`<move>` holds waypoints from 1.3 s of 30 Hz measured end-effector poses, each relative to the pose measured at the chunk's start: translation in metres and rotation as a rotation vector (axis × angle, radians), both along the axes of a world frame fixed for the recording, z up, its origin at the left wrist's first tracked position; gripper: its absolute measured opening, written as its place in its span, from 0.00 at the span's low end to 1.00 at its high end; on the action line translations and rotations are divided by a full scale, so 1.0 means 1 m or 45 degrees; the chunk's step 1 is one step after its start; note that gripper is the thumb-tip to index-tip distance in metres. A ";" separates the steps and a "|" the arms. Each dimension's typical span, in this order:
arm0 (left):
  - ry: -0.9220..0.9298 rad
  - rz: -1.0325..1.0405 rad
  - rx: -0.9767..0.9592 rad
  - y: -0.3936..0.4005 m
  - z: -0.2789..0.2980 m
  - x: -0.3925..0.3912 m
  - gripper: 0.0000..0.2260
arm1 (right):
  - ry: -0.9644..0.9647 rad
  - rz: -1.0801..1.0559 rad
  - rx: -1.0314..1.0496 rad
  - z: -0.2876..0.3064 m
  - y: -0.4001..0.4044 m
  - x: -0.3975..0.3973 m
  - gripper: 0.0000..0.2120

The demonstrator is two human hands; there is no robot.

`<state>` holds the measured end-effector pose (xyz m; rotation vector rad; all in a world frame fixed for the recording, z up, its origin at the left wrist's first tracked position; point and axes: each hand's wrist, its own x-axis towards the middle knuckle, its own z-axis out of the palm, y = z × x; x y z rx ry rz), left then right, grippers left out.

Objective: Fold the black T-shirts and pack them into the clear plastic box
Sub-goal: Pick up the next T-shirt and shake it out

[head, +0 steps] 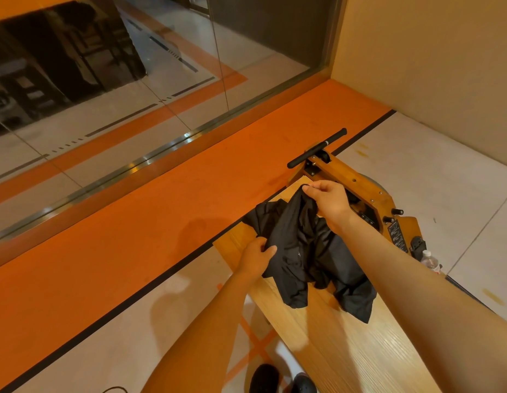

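Fingers of the right hand (329, 204) pinch an edge of a crumpled black T-shirt (309, 251), lifting it; the left hand (256, 258) grips its other side. The shirt half hangs, half rests on the wooden desk (346, 344). No clear box is in view. Folding has barely begun; next it likely needs spreading flat.

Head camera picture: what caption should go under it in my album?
Both hands, left and right, lift a crumpled black T-shirt above a wooden bench.
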<state>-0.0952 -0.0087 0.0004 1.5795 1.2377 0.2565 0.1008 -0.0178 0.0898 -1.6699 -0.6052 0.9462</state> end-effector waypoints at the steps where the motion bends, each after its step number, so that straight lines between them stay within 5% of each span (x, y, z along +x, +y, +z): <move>1: -0.017 0.005 -0.007 0.002 0.001 -0.002 0.06 | 0.005 -0.011 -0.010 -0.002 -0.001 0.004 0.08; 15: -0.152 -0.057 -0.106 0.040 0.024 -0.033 0.09 | 0.029 -0.197 -0.255 -0.045 -0.030 0.041 0.08; 25: 0.091 -0.207 0.153 0.055 0.024 -0.050 0.11 | 0.003 -0.189 -0.335 -0.062 -0.041 0.038 0.07; 32: 0.017 -0.161 -0.017 0.055 0.026 -0.041 0.14 | 0.034 -0.237 -0.355 -0.067 -0.049 0.037 0.08; 39: 0.118 -0.380 -0.022 0.054 0.022 -0.047 0.21 | 0.103 -0.279 -0.343 -0.069 -0.054 0.039 0.09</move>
